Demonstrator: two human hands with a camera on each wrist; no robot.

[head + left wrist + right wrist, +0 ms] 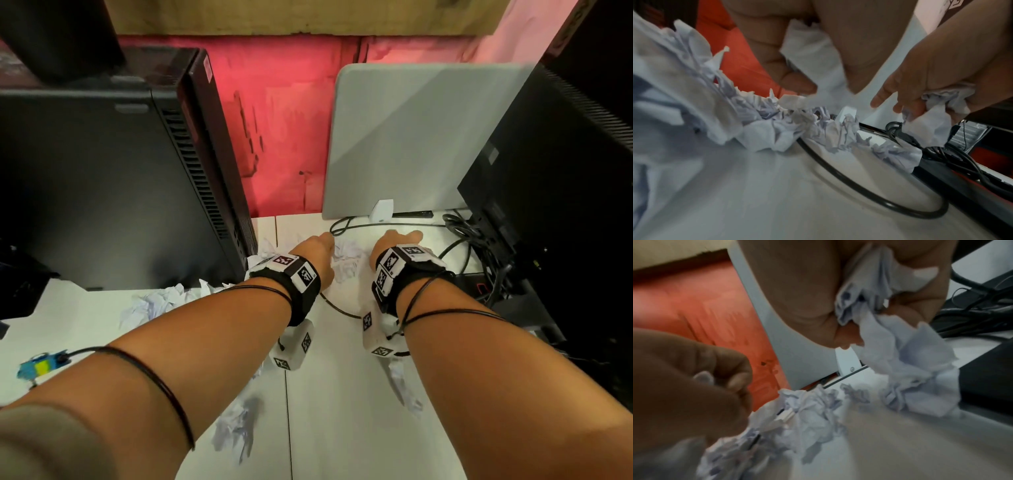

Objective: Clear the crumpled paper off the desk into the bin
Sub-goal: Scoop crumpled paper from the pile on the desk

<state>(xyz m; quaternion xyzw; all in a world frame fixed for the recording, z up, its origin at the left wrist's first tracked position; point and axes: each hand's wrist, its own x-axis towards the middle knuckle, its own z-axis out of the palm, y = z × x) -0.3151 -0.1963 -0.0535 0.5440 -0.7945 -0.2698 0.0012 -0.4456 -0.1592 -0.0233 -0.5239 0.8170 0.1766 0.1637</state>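
Observation:
Several balls of crumpled white paper lie on the white desk. One crumpled paper sits between my hands at the far side, others are at the left and near me. My left hand curls over the pile, and a scrap of paper shows between its fingers. My right hand grips a wad of crumpled paper in its fist, with more paper hanging from it down to the desk. No bin is in view.
A black computer tower stands at the left and a black monitor back at the right. A grey divider panel closes the far edge. Black cables tangle at the right, and one cable loop lies across the desk.

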